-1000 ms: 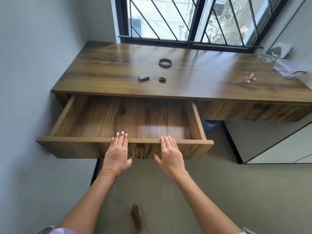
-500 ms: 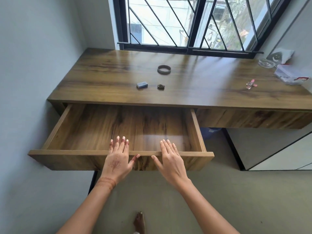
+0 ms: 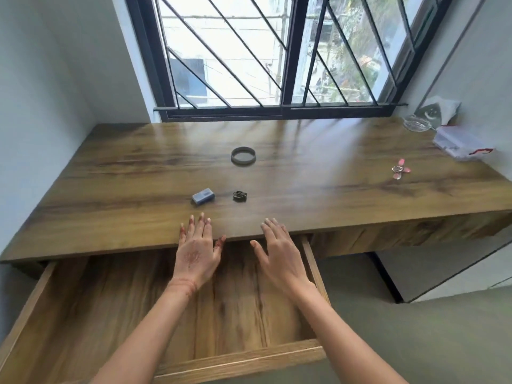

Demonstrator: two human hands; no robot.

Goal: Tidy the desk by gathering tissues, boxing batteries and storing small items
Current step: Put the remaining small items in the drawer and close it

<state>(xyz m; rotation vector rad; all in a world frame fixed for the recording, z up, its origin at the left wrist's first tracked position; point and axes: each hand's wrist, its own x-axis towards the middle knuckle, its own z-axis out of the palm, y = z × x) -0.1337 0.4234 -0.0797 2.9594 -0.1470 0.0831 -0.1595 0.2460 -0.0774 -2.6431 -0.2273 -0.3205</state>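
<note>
The wooden desk (image 3: 138,173) has its drawer (image 3: 238,361) pulled out, with nothing visible inside. My left hand (image 3: 196,250) and my right hand (image 3: 277,253) hover open above the drawer, fingertips over the desk's front edge. Just beyond the left hand lies a small blue-grey block (image 3: 203,195). Next to it sits a small dark metal item (image 3: 239,195). A grey wristband (image 3: 243,156) lies further back. A pink and silver trinket (image 3: 399,171) rests at the right.
At the back right corner stand a clear plastic box (image 3: 457,144) with a red latch, a glass ashtray (image 3: 417,123) and a tissue pack (image 3: 437,110). A barred window (image 3: 277,56) rises behind the desk. Walls close in left and right.
Both hands left the drawer's front panel and moved forward over the open drawer to the desk's edge. The view came closer to the desk.
</note>
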